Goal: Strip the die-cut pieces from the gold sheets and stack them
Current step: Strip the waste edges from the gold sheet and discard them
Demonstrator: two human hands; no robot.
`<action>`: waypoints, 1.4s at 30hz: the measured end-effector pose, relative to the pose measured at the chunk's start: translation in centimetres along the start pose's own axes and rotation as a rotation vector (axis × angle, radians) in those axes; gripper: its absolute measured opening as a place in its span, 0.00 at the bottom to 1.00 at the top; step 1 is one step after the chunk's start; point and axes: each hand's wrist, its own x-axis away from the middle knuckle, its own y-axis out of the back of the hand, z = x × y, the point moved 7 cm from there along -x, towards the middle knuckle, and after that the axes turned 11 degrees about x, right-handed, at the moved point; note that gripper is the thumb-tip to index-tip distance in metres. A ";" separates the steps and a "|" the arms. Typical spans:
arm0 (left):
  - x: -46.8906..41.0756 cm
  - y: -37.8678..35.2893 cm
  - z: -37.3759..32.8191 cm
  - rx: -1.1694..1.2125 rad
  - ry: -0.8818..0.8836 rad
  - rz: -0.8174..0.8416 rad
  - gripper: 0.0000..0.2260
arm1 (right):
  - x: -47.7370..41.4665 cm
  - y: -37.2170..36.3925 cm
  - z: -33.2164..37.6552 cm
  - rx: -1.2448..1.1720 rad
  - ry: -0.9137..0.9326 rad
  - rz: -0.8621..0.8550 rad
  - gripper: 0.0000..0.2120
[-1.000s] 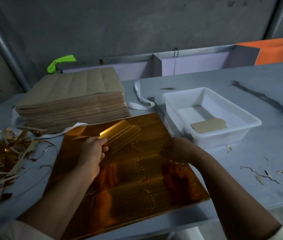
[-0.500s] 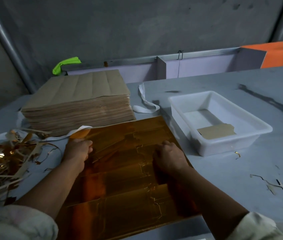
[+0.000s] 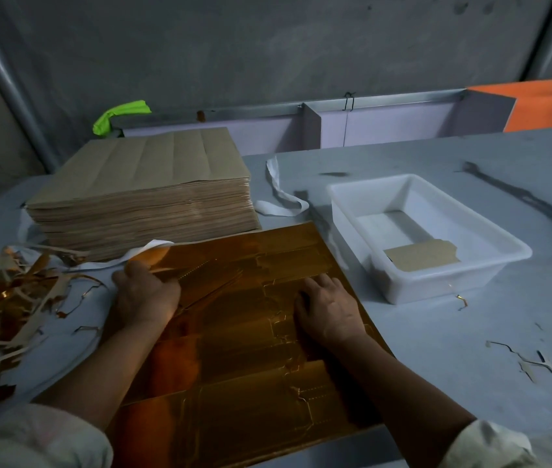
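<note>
A large gold sheet (image 3: 234, 336) with die-cut outlines lies on the table in front of me, its near edge over the table edge. My left hand (image 3: 146, 295) curls its fingers round the sheet's far left edge, where a strip is slightly raised. My right hand (image 3: 328, 310) presses flat on the sheet's right half with fingers spread. One stripped piece (image 3: 419, 255), brown side up, lies in the white tray (image 3: 436, 287) to the right.
A thick stack of brown-backed sheets (image 3: 142, 190) stands behind the gold sheet at left. Gold and brown scrap strips (image 3: 4, 298) are piled at the far left. A white strap (image 3: 281, 197) lies behind the sheet, and thin offcuts (image 3: 538, 363) lie on the table at right.
A second ago my left hand held a die-cut piece raised off the sheet; that piece now lies low and the hand sits at the left edge. My right hand moved inward and flattened.
</note>
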 end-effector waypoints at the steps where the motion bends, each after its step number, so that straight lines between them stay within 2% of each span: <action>1: 0.7 -0.2 -1.1 -0.027 -0.093 -0.012 0.23 | 0.0 -0.1 0.0 0.001 0.000 0.003 0.13; 5: 5.3 -3.8 -5.7 0.018 -0.481 0.136 0.22 | 0.0 -0.1 0.0 0.004 0.007 0.005 0.13; 8: 8.4 -7.2 -7.5 0.032 -0.603 0.276 0.20 | 0.3 0.1 0.3 0.014 0.029 -0.011 0.12; 13: 9.8 -11.3 -7.6 -0.034 -0.564 0.376 0.22 | 0.8 0.9 0.3 0.005 0.016 -0.085 0.09; 20: 8.1 -12.7 -7.6 -0.117 -0.459 0.331 0.25 | 0.6 0.8 -0.4 -0.040 -0.068 -0.116 0.08; 32: 6.6 -13.3 -7.3 -0.158 -0.378 0.279 0.21 | 0.5 0.9 -0.5 -0.044 -0.067 -0.125 0.09; 37: 6.5 -13.3 -7.4 -0.220 -0.411 0.288 0.19 | 0.6 0.8 -0.4 -0.052 -0.066 -0.115 0.09; 42: 6.8 -13.0 -7.9 -0.243 -0.541 0.287 0.16 | 0.5 0.8 -0.3 -0.042 -0.066 -0.108 0.07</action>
